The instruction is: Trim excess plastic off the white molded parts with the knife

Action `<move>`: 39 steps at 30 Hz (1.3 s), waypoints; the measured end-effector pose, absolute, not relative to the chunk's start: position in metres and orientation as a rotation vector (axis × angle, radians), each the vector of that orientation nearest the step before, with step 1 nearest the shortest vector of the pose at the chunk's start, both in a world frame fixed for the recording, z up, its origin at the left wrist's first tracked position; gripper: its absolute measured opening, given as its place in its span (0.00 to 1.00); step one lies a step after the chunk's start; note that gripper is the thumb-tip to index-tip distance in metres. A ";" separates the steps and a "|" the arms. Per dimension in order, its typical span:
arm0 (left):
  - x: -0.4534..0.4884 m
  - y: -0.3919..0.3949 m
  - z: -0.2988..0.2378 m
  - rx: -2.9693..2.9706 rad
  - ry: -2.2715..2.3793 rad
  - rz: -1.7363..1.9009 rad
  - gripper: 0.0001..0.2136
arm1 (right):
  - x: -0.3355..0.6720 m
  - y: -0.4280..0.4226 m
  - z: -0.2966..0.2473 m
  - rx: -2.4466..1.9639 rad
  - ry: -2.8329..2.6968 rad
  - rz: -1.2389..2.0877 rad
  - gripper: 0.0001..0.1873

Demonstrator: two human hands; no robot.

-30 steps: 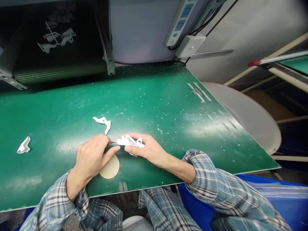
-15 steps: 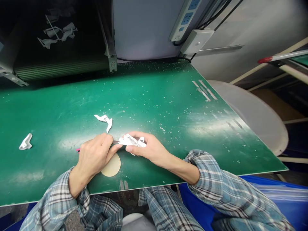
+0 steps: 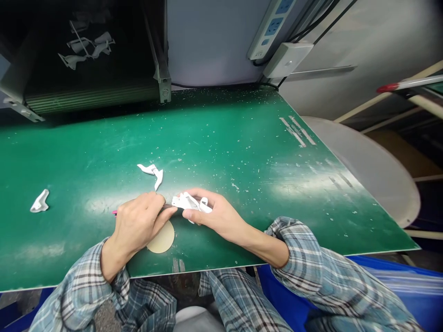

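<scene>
Glossy white moulded plastic part (image 3: 189, 203), curled and irregular, is pinched in the right hand (image 3: 214, 214) low over the scuffed green surface (image 3: 242, 152). The left hand (image 3: 138, 226) is clamped on a slim blade tool (image 3: 170, 207) touching it. Two similar loose parts lie to the left: a near piece (image 3: 152, 172) and a far piece (image 3: 39, 201).

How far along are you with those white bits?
A white piece and a second piece lie on the green table, maybe done. The right hand holds a white part while the left hand works a knife against it. More white parts sit on the dark belt.
</scene>
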State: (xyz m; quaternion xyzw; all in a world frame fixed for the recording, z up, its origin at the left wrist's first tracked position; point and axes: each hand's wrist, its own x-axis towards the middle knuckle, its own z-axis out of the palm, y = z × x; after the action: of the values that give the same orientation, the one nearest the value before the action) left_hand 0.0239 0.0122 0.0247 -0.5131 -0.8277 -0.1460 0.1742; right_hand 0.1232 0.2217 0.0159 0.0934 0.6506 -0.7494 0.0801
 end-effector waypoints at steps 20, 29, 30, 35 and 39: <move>0.032 0.016 0.022 -1.584 -2.544 -1.240 0.09 | 0.117 0.219 0.015 0.377 0.895 -2.747 0.24; 0.033 0.014 0.019 -1.588 -2.563 -1.189 0.09 | 0.117 0.217 0.015 0.405 1.004 -2.705 0.25; 0.033 0.014 0.020 -1.587 -2.572 -1.187 0.09 | 0.117 0.217 0.015 0.408 1.011 -2.702 0.25; 0.032 0.015 0.022 -1.578 -2.585 -1.159 0.09 | 0.118 0.216 0.014 0.406 1.012 -2.702 0.24; 0.032 0.016 0.022 -1.502 -2.506 -1.026 0.08 | 0.119 0.212 0.012 0.423 0.985 -2.698 0.24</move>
State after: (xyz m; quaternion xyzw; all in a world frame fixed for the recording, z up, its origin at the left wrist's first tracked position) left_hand 0.0320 0.0159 0.0222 -0.4850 -0.8091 -0.3312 0.0223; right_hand 0.1192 0.2123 0.0123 0.1448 0.3368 -0.9227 0.1189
